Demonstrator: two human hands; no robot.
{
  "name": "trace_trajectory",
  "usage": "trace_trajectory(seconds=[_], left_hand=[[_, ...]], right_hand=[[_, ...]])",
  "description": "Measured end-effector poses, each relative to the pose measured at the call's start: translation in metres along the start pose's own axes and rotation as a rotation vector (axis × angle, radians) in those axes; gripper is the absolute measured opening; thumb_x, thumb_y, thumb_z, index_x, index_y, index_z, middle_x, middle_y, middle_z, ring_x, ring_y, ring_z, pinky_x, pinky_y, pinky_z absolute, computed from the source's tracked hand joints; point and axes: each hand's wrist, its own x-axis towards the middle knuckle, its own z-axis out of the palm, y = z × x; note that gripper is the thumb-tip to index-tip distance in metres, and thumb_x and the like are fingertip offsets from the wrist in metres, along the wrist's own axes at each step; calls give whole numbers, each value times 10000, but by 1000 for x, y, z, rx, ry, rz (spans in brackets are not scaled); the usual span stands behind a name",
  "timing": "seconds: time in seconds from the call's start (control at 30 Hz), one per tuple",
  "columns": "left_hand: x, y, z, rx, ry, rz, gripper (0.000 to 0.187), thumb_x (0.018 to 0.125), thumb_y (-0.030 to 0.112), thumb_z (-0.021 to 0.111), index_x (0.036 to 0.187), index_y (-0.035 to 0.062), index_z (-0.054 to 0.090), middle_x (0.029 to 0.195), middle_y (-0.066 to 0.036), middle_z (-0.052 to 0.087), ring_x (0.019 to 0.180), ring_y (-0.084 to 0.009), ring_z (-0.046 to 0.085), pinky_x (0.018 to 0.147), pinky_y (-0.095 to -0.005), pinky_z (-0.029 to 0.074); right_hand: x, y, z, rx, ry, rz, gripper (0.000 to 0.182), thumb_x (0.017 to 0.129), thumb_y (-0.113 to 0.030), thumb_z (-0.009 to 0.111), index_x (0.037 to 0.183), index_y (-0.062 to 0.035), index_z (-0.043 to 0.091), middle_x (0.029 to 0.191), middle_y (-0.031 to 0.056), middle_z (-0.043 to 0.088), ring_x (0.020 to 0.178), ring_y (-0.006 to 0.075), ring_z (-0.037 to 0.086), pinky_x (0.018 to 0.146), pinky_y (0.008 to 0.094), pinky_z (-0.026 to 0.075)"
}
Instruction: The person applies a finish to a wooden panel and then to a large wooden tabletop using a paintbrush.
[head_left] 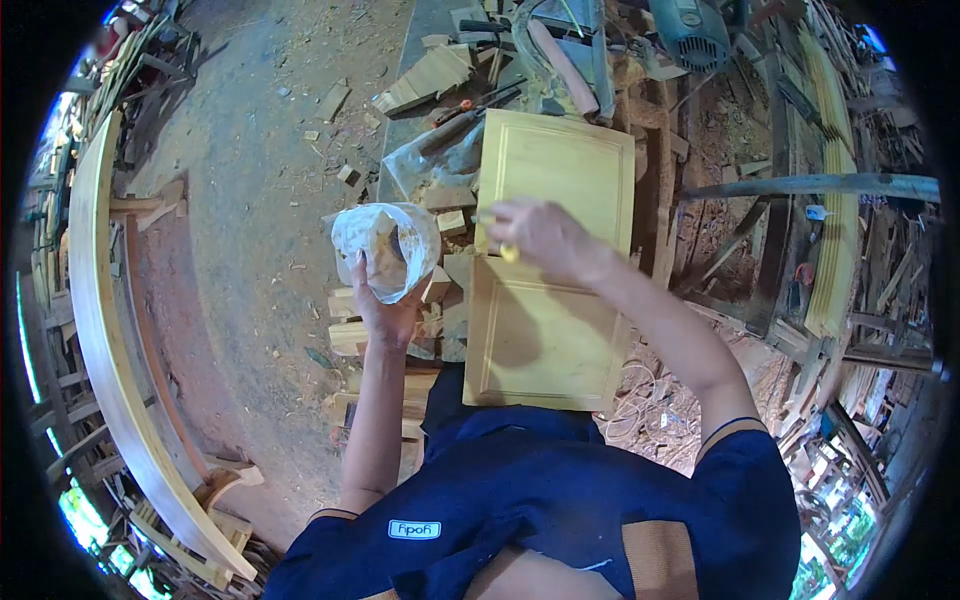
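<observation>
My left hand [385, 312] is wrapped round a translucent plastic tub [352, 232], smeared with white, its open mouth tipped toward the right. Some pale brown stuff shows inside. Over the left edge of the upper wooden panel [560, 165], my right hand [540, 238] is closed on a small tool with a yellow handle [510, 253]; its working end is blurred. That panel has a grooved border. A second wooden panel [545, 340], of the same moulded kind, lies nearer my body, its end meeting the first. My arm's shadow falls on it.
Wood offcuts [430, 80], a clear plastic bag [430, 160] and tools crowd the bench beyond the panels. A green power tool [690, 35] stands at the back right. A long curved board [95, 330] is on the left. Stacked timber [835, 240] lines the right side.
</observation>
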Motion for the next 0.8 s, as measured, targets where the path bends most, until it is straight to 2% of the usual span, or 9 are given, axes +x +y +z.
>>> trace_trajectory(seconds=[0.13, 0.2, 0.33, 0.4, 0.5, 0.6, 0.67, 0.77, 0.8], left_hand=[[3, -8, 6, -14, -76, -27, 605, 885, 544, 446, 1370, 189, 382, 1347, -81, 461, 1214, -291, 479, 960, -488, 422], [8, -10, 6, -59, -139, -57, 607, 880, 548, 453, 1372, 200, 381, 1360, -69, 453, 1222, -292, 471, 982, -493, 401], [8, -13, 15, 9, -109, -75, 611, 873, 554, 458, 1371, 208, 382, 1373, -58, 442, 1240, -291, 454, 992, -496, 389], [6, -12, 26, -48, -101, -125, 566, 896, 502, 436, 1363, 188, 386, 1360, -42, 459, 1213, -253, 481, 966, -478, 413], [15, -16, 35, 28, -48, -94, 555, 900, 502, 429, 1353, 182, 402, 1353, -45, 466, 1211, -252, 482, 961, -466, 416], [33, -23, 46, 9, -93, -106, 552, 900, 505, 427, 1344, 178, 413, 1345, -47, 472, 1209, -255, 480, 970, -458, 405], [38, -25, 60, -94, -106, -142, 555, 892, 517, 438, 1334, 181, 423, 1333, -45, 479, 1199, -254, 484, 950, -449, 419], [44, -27, 61, -130, -100, -168, 562, 888, 520, 447, 1335, 181, 422, 1335, -48, 478, 1199, -256, 480, 947, -448, 422], [43, -29, 61, -125, -108, -141, 606, 866, 519, 490, 1345, 157, 405, 1341, -88, 457, 1203, -295, 463, 970, -474, 406]], right_hand=[[-31, -20, -25, 170, -60, 191, 121, 794, -175, 632, 797, -54, 621, 771, 88, 579, 721, 254, 636, 655, 361, 529], [-52, -1, -33, 566, -1, 518, 190, 805, -233, 666, 849, -48, 671, 824, 80, 634, 740, 219, 635, 700, 314, 507], [-90, 76, -55, 692, 17, 734, 185, 791, -236, 689, 872, -70, 695, 841, 64, 658, 784, 155, 622, 719, 282, 486], [-96, 102, -79, 425, 143, 719, 178, 799, -246, 690, 884, -90, 694, 815, 53, 635, 769, 150, 614, 689, 282, 475], [-108, 137, -85, 73, 331, 648, 186, 836, -276, 658, 922, -112, 683, 770, 37, 565, 703, 180, 586, 631, 321, 450], [-119, 120, -71, 27, 303, 680, 190, 853, -264, 638, 933, -96, 673, 780, 50, 544, 717, 186, 583, 635, 327, 457], [-128, 91, -58, 19, 140, 658, 171, 858, -221, 628, 937, -71, 653, 815, 82, 521, 750, 219, 579, 661, 347, 472], [-146, 39, -55, 33, 175, 537, 162, 827, -196, 656, 914, -60, 652, 825, 85, 540, 768, 255, 579, 673, 372, 471], [-150, 25, -57, 35, 172, 535, 162, 827, -196, 656, 914, -60, 652, 825, 85, 540, 768, 255, 579, 673, 372, 471]])
